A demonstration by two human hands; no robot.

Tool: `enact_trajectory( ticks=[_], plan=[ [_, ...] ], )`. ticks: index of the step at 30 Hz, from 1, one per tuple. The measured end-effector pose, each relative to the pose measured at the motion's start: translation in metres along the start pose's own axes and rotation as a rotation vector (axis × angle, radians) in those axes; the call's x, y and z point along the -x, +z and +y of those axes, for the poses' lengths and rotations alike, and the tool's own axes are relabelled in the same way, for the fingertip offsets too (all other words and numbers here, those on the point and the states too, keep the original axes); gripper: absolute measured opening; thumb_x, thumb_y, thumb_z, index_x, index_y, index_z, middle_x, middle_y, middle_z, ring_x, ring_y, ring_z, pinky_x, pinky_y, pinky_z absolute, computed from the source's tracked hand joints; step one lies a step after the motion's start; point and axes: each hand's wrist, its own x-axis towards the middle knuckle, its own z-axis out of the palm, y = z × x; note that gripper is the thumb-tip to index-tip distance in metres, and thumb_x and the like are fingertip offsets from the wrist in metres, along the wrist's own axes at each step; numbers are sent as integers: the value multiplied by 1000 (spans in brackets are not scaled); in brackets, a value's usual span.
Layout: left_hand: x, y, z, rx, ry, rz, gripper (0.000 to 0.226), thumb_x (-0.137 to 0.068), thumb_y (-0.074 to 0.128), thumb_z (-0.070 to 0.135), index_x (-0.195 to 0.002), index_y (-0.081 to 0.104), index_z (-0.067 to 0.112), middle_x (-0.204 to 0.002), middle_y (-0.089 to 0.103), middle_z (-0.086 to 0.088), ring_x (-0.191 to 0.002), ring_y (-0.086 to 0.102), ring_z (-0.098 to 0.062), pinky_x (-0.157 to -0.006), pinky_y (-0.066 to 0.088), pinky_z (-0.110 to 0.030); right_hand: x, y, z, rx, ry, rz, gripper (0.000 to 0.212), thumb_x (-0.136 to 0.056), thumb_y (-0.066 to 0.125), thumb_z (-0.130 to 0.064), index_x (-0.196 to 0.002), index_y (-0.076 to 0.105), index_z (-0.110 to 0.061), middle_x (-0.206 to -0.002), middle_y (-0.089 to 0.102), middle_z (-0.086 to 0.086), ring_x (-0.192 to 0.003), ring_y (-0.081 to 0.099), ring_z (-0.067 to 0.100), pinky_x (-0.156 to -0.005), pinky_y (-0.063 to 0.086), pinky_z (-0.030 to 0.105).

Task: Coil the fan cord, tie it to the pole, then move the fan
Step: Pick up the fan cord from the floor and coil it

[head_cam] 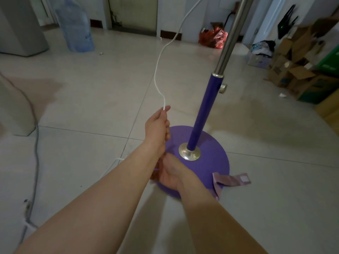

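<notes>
The fan stands on a round purple base (214,162). Its pole (203,110) is purple low down and steel higher up. The white fan cord (158,63) hangs in a slack line from the top of the frame down to my left hand (157,125), which pinches it left of the pole. My right hand (170,174) sits lower, over the base's near-left edge and partly under my left wrist. Its fingers curl around a lower stretch of the cord. Another bit of cord (112,163) lies on the floor behind my left forearm.
A lilac strap (231,180) lies against the base's right edge. A grey cable (35,153) trails over the tiles at the left. A large water bottle (75,26) and a red bag (212,37) stand by the far wall, with cardboard boxes (297,76) at the right.
</notes>
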Motion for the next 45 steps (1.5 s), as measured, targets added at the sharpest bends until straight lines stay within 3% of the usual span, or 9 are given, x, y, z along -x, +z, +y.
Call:
enact_trajectory(
  ticks=[11,16,23,27,30,32,36,40,45],
  plan=[
    [53,4,84,-158,94,-524,30,-102,34,16,-98,63,10,-49,26,9,-43,20,-5,-42,19,-19,27,32,-70,-355,-379,105,33,-85,31,19,-75,56,-1,-73,51,10,-67,51,12,-57,53,14],
    [57,-21,101,-343,302,-317,29,-101,41,19,-77,56,14,-45,32,15,-39,26,-3,-43,25,-20,40,32,-88,-441,-424,63,47,-84,28,25,-123,49,7,-105,60,20,-97,61,25,-77,54,30],
    [54,-48,108,-490,102,-452,27,-103,36,22,-88,58,15,-56,36,6,-50,34,-11,-53,43,-24,68,34,-99,-236,-352,-43,30,-83,47,-5,-113,53,-5,-118,61,23,-103,59,33,-98,48,53],
    [55,-55,113,-612,-10,-669,16,-99,49,25,-97,64,20,-66,58,6,-57,54,-8,-65,49,-28,77,35,-94,-123,-346,-181,14,-78,59,-16,-91,58,-9,-95,63,14,-96,59,30,-101,41,51],
    [56,-56,115,-740,-44,-805,12,-91,62,29,-97,69,21,-95,72,-7,-80,66,-13,-78,56,-32,80,35,-95,-163,-303,-118,40,-85,63,-35,-114,61,-7,-110,65,17,-103,61,33,-92,47,45],
    [57,-50,112,-740,56,-656,22,-86,65,41,-85,73,20,-80,72,-8,-75,67,-16,-72,56,-31,84,35,-97,-104,-296,-108,41,-81,65,-33,-115,69,-10,-106,70,16,-92,67,31,-86,53,42],
    [49,-36,97,-1021,591,57,31,-89,56,44,-81,69,19,-64,62,1,-71,59,-21,-67,44,-30,95,28,-99,24,-263,-138,28,-81,67,-24,-104,77,-12,-83,70,10,-76,70,23,-78,57,36],
    [52,-24,101,-781,210,-171,43,-92,49,49,-106,68,12,-95,69,-5,-94,64,-23,-89,50,-35,105,24,-98,333,-132,-125,29,-93,56,-26,-104,77,-10,-79,71,11,-76,71,22,-73,58,35],
    [60,-16,99,-712,168,-353,33,-94,54,9,-126,58,6,-77,64,-7,-71,64,-16,-75,56,-29,112,35,-95,728,-38,-100,22,-94,55,-14,-112,69,-11,-97,75,8,-92,70,20,-95,54,40]
  ],
)
